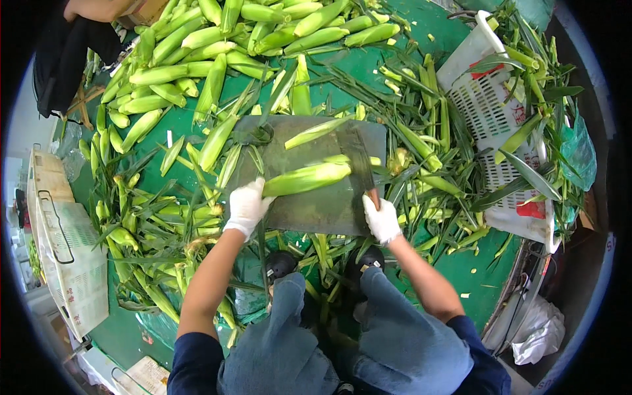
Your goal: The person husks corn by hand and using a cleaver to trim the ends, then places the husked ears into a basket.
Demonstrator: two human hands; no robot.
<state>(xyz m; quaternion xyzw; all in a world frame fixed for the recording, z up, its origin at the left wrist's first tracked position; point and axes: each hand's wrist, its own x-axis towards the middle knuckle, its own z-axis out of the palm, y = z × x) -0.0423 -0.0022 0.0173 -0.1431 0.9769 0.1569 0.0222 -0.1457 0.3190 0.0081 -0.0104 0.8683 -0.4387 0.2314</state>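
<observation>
My left hand point(248, 205), in a white glove, grips one end of a green ear of corn in its husk point(307, 178). The ear lies across a dark, worn cutting board point(306, 217), its other end pointing right. Gloved in white too, my right hand point(381, 219) holds the wooden handle point(374, 198) of a broad-bladed cleaver point(359, 155). The blade stands just right of the ear's tip and looks blurred; whether it touches the board cannot be told. A pale strip of husk point(316, 132) rests on the board's far part.
Husked-leaf ears form a large pile point(207, 54) at the far left. Cut leaves and stalks point(434, 163) lie right and left of the board. A tilted white plastic crate point(481, 108) with leaves stands at right, another crate point(79, 256) at left. A person's arm point(98, 9) shows top left.
</observation>
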